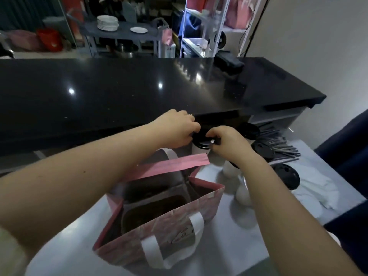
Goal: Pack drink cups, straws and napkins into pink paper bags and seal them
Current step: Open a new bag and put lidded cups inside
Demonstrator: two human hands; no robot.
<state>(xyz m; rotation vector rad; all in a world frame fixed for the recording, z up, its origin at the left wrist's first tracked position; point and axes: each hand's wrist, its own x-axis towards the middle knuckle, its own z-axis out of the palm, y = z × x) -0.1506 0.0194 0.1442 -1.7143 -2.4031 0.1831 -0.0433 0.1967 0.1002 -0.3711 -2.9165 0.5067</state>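
One open bag [159,242] stands nearest on the pale worktop [229,246]. It is pink, marbled paper with white strap handles [196,222], a brown divider [151,208] inside and its far flap [175,164] raised. Being thin paper, it is probably light and easily creased or tipped, so it is best steadied at the rim or lifted by both handles once it is loaded. Just beyond the flap stands the cup [199,151] in hand, white-walled under a black lid [201,141]. The left hand [177,130] curls its fingers round the lid's left edge and the right hand [225,140] pinches the right edge, so both grip the cup at its top. Whether the cup is full cannot be told. The wall looks smooth and likely yields to a squeeze, and a lid taken alone may pop off, so a hold round the wall below the rim seems safer for the lowering into the divider. Right of it stand several more cups [260,151] of the same kind, partly hidden by the right forearm. Dark straws [278,144] lie heaped behind them and white napkins [316,190] lie to the right, soft and crumpled. Farther back runs a glossy black worktop [139,86]; shelves [119,34] with plates [107,22] lie beyond.
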